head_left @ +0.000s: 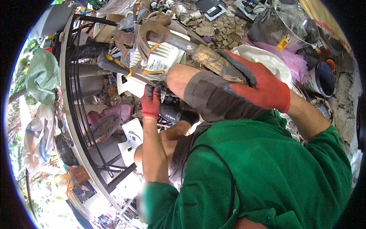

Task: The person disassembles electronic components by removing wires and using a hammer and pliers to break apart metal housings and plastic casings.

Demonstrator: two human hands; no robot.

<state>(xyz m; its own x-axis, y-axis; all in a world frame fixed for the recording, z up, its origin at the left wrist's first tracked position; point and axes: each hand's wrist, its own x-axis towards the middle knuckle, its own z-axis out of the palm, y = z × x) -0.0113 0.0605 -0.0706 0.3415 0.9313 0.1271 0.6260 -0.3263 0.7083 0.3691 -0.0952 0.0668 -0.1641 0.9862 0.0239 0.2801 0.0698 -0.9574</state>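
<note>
My right hand (263,82), in a red glove with dark grey fingers, is closed around the thick, worn handle of a hammer (217,63). The hammer's rusty head (153,31) points up and left, beyond my bent knee. My left hand (151,101), also gloved in red, has its dark fingertips curled together beside the knee. What they pinch is too small to make out. A screwdriver (113,65) with a black and yellow handle reaches with its shaft toward those fingertips. Pliers (152,71) with orange grips lie on a white ribbed plastic casing (167,57).
A black metal rack frame (82,118) stands at my left. Broken chips (213,26) cover the ground ahead. Toward the right are a clear plastic tub (284,23), a white sack (263,55) and a dark bucket (324,78). A white device panel (133,133) lies near my left forearm.
</note>
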